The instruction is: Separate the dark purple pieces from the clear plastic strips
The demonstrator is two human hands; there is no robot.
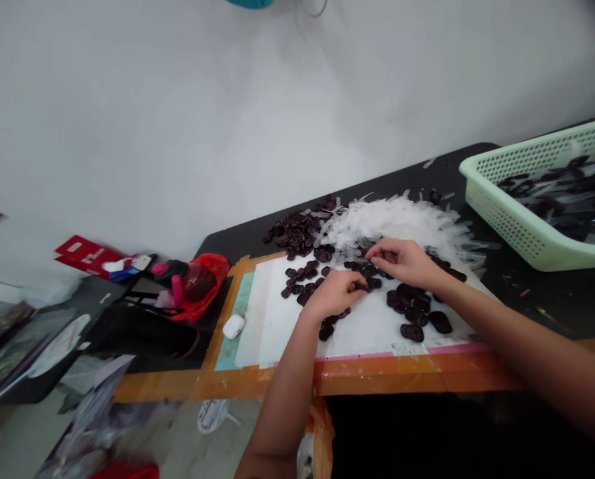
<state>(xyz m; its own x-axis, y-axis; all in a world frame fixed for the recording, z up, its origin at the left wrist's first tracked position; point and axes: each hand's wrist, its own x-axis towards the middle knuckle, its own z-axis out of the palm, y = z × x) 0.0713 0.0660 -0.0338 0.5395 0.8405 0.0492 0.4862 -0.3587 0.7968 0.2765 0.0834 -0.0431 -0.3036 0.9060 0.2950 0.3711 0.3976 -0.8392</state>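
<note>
My left hand (pixel 337 293) is closed, its fingertips curled at a small dark oval piece (pixel 361 286) on the white work sheet (pixel 282 332). Just right of it and farther back, my right hand (pixel 400 259) has thumb and fingers drawn together at the edge of a heap of clear plastic strips (pixel 397 223). What sits between those fingertips is too small to make out. Loose dark pieces (pixel 305 276) lie left of the hands, and larger dark oval pieces (pixel 412 306) lie below my right wrist. A dense pile of dark pieces (pixel 297 233) is at the back left.
A pale green basket (pixel 537 226) full of dark and clear parts stands at the right. On the left are a white earbud-type case (pixel 233 326), a red bag (pixel 212 286) and a red box (pixel 90 256). Orange tape (pixel 402 372) covers the table's front edge.
</note>
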